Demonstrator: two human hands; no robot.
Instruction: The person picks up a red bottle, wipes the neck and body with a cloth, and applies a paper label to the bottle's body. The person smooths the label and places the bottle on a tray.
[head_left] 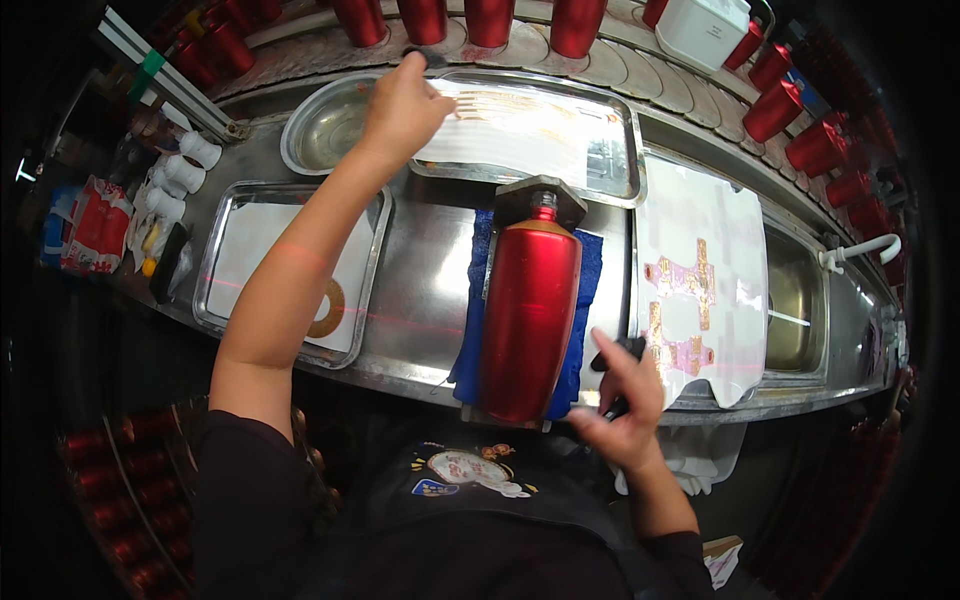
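Bottle [533, 315] lies between right hand [632, 425], spread wide near its base, and left hand [398, 112], beyond its neck, grip unclear.

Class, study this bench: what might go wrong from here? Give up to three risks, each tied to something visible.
The red bottle lies on its side on a blue cloth; a knock from the right hand, close beside it, might shift it. The thin gold strips by the left hand could crease or tear if pinched carelessly. The left forearm crosses above the gold ring; dipping lower may disturb it.
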